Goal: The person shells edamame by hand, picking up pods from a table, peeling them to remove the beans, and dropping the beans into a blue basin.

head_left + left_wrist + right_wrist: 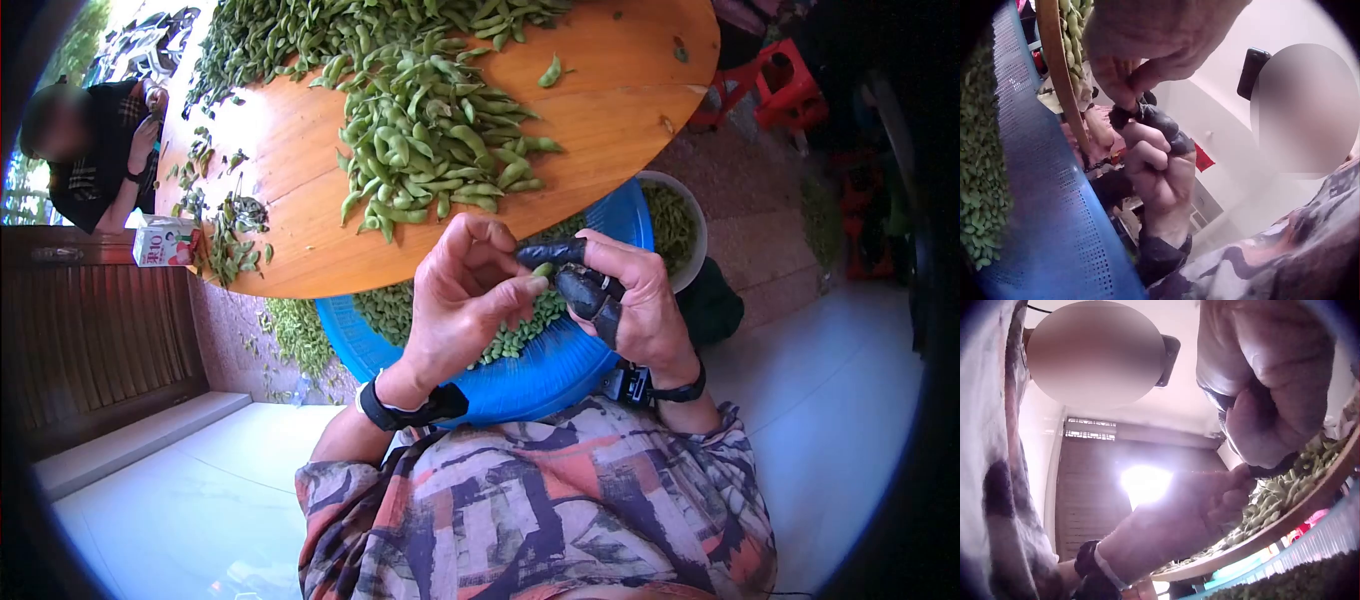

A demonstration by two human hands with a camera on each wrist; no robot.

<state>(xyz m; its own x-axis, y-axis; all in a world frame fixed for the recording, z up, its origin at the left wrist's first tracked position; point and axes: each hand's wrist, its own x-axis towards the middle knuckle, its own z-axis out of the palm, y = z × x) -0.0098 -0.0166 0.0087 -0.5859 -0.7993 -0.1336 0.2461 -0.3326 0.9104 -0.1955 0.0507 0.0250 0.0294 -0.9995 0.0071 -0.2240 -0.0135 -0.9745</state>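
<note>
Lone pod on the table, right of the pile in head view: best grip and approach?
Pinch the lone pod across its plump middle, coming straight down, reaching in from the wearer's side. It lies on the table apart from the pile, bare wood around it, so both flanks should be free; its thin end likely gives less to hold.

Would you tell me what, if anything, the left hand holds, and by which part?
The left hand pinches a small green pod or bean; which end cannot be told.
</note>
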